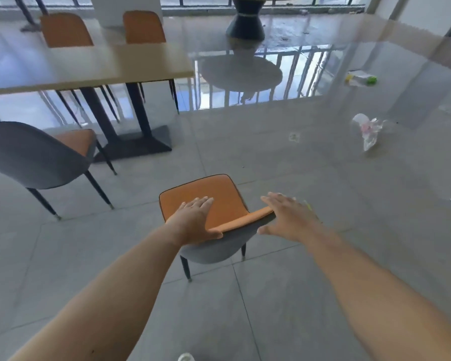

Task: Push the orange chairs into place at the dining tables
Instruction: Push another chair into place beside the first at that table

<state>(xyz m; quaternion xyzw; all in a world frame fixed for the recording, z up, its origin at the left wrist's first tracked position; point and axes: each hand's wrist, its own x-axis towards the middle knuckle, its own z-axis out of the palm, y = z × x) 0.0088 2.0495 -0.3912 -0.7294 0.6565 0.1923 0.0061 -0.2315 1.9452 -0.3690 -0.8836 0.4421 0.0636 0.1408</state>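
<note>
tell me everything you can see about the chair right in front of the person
The chair has an orange padded seat and backrest front with dark piping, a grey shell behind and thin dark legs with pale tips. It stands upright on the grey tiled floor, apart from the table, its seat facing away from the person. The left hand lies flat over the backrest's top edge; the right hand is open at its right end, contact unclear.

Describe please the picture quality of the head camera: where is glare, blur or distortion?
Head view: daylight from the windows glares off the glossy floor, which mirrors the railing; wide-angle distortion bends the table edge and stretches both forearms; the far chairs and the litter on the right look soft; the left hand on the orange chair is fairly sharp, the right hand slightly smeared.
</note>
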